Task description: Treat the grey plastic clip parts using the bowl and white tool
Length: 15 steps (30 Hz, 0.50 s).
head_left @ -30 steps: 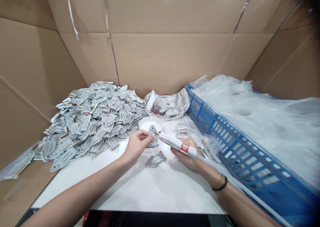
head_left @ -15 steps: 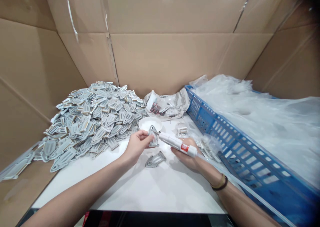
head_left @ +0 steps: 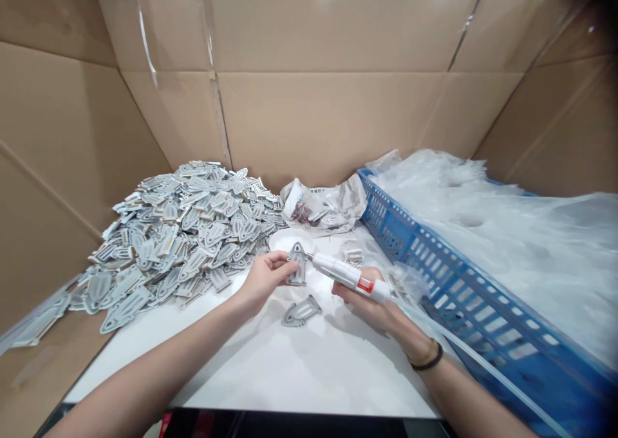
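Observation:
My left hand (head_left: 267, 278) pinches a grey flat part (head_left: 298, 272) with a pointed end and slots, held upright over the white table (head_left: 270, 373). My right hand (head_left: 364, 303) is closed around a white pen-shaped tool (head_left: 345, 276) with a red label and a pale hose trailing back past the wrist. Its thin metal tip points left at the upper end of the part; whether they touch I cannot make out. Beneath the hands, a second grey part (head_left: 302, 310) lies flat on the table.
A large heap of similar grey parts (head_left: 193, 232) covers the left. Behind my hands are a white bowl (head_left: 280, 239) and a crumpled printed bag (head_left: 355, 199) holding parts. A blue crate (head_left: 410, 228) with clear plastic bags (head_left: 483, 219) stands right. Cardboard walls (head_left: 328, 116) surround the table.
The tool and my right hand have shifted slightly right, its tip drawing a little away from the part. My left hand keeps its pinch on the part.

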### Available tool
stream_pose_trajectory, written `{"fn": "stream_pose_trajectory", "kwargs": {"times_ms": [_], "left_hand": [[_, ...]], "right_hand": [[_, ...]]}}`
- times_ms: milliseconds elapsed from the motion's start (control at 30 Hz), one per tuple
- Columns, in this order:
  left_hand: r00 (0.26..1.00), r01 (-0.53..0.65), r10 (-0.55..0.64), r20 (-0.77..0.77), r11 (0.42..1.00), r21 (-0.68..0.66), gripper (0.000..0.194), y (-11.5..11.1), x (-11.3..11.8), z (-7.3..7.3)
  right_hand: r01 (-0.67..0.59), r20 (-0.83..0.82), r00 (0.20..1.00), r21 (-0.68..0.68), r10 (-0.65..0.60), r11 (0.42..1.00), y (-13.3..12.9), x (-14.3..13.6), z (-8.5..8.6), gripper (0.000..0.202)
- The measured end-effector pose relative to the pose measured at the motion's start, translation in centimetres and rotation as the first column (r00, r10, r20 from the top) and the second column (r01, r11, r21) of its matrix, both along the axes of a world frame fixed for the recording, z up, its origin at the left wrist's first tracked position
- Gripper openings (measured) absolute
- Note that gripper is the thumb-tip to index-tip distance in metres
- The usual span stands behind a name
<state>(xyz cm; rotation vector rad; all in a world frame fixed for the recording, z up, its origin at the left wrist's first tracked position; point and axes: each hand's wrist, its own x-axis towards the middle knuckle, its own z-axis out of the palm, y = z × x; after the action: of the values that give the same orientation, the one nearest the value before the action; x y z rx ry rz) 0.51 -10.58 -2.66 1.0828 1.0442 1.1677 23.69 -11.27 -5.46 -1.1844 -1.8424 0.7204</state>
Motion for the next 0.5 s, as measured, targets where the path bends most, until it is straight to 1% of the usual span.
{"fn": "stream_pose_trajectory", "kwargs": {"times_ms": [33, 100, 167, 200, 233, 267, 333, 400, 500], "left_hand": [[0.999, 0.015, -0.013, -0.044, 0.999, 0.034, 0.037, 0.2, -0.3, 0.1], [0.987, 0.095, -0.082, -0.136, 0.991, 0.091, 0.032, 0.5, -0.9, 0.5], [0.950, 0.211, -0.174, -0.259, 0.970, 0.122, 0.027, 0.6, -1.5, 0.9], [0.919, 0.256, -0.197, -0.341, 0.957, 0.139, 0.024, 0.7, -1.7, 1.1], [0.883, 0.279, -0.185, -0.431, 0.946, 0.166, 0.021, 0.7, -2.0, 1.4], [0.842, 0.280, -0.140, -0.521, 0.939, 0.200, 0.019, 0.8, -2.3, 1.7], [0.749, 0.244, -0.016, -0.662, 0.936, 0.253, 0.019, 1.3, -3.0, 2.6], [0.654, 0.182, 0.079, -0.752, 0.949, 0.258, 0.022, 2.3, -4.1, 3.7], [0.537, 0.089, 0.160, -0.828, 0.966, 0.244, 0.023, 4.2, -6.7, 5.8]], "right_hand": [[0.002, 0.000, 1.000, 0.008, -0.002, 1.000, -0.1, -0.1, 0.3, 0.035], [-0.005, -0.010, 1.000, -0.004, 0.005, 1.000, -0.2, -0.2, 1.0, 0.035], [-0.010, -0.039, 0.999, -0.051, 0.008, 0.999, -0.3, -0.3, 1.8, 0.034], [-0.018, -0.056, 0.998, -0.081, 0.013, 0.997, -0.3, -0.3, 2.1, 0.033], [-0.024, -0.068, 0.998, -0.108, 0.017, 0.994, -0.3, -0.3, 2.4, 0.033], [-0.024, -0.074, 0.997, -0.128, 0.015, 0.991, -0.3, -0.3, 2.5, 0.033], [0.001, -0.079, 0.997, -0.147, -0.013, 0.989, -0.3, -0.3, 2.4, 0.034], [0.031, -0.069, 0.997, -0.149, -0.041, 0.988, -0.2, -0.2, 2.1, 0.035], [0.034, -0.055, 0.998, -0.130, -0.042, 0.991, 0.0, -0.1, 1.6, 0.036]]}}
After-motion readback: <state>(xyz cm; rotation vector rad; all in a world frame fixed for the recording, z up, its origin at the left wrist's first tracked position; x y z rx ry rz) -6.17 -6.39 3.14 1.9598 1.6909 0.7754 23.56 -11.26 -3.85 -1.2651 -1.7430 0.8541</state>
